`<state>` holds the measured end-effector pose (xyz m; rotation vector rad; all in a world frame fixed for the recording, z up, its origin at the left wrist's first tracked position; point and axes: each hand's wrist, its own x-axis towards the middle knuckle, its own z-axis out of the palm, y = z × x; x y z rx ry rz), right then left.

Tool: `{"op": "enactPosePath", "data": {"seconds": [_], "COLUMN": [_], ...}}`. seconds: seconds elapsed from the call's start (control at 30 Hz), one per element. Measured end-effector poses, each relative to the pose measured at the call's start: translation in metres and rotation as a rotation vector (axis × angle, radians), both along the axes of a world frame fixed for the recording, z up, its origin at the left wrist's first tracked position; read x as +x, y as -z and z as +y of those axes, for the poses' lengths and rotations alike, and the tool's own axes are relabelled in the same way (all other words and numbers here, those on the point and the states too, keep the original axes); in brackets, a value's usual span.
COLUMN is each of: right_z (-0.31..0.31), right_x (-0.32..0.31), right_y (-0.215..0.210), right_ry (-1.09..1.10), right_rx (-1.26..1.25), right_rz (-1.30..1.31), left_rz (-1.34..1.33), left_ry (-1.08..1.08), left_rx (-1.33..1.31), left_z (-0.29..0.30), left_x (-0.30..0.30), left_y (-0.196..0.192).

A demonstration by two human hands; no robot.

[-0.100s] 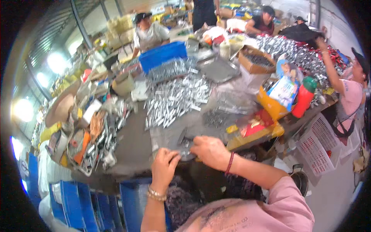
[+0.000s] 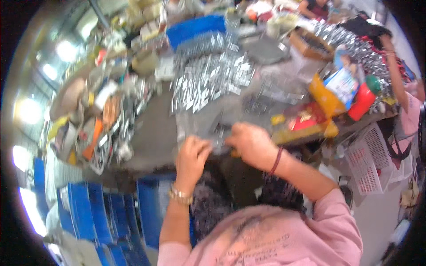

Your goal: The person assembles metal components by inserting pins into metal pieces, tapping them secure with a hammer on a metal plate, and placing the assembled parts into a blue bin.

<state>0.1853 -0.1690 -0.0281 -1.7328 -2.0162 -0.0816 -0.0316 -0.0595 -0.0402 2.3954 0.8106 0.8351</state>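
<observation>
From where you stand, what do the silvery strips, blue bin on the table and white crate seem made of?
Silvery strips: probably metal, shiny, given their bright glints; coated plastic is possible. Blue bin: likely plastic, smooth-looking, given its even colour. White crate: probably moulded plastic, judging by its regular perforations; finish unclear.

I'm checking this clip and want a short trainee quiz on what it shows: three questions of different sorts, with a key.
1. True or false: the dark red band is on the wrist of the right hand, not of the left hand.
2. Fill in the colour: the tilted red container over to the right has a ____ top.
3. Which is farther from the two hands: the heap of silvery pieces or the blue bin?

Key:
1. True.
2. Green.
3. The blue bin; the heap lies between it and the hands.
</observation>
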Motion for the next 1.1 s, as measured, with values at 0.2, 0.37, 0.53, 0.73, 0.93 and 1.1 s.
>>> {"op": "enactPosePath", "data": {"seconds": [0.2,0.37,0.53,0.73,0.93,1.1], "right_z": [0.023,0.022,0.022,0.027,0.030,0.036], "right_x": [-0.011,-0.021,-0.021,-0.016,-0.013,-0.017], "right_y": [0.000,-0.003,-0.005,-0.005,-0.004,0.005], "right_ry": [0.017,0.054,0.023,-0.023,-0.048,-0.085], "right_rx": [0.127,0.123,0.152,0.164,0.185,0.251], "right_rz": [0.150,0.110,0.072,0.036,0.034,0.096], "left_rz": [-0.081,-0.086,-0.103,-0.130,-0.112,-0.113], "left_ry": [-0.030,-0.031,-0.022,-0.015,-0.015,-0.003], "left_rx": [-0.127,-0.183,-0.149,-0.221,-0.204,-0.240], "left_z": [0.018,0.017,0.016,0.020,0.020,0.021], "left_x": [-0.007,-0.012,-0.012,-0.010,-0.009,-0.009], "left_y": [-0.009,-0.003,-0.004,-0.004,-0.006,-0.006]}}
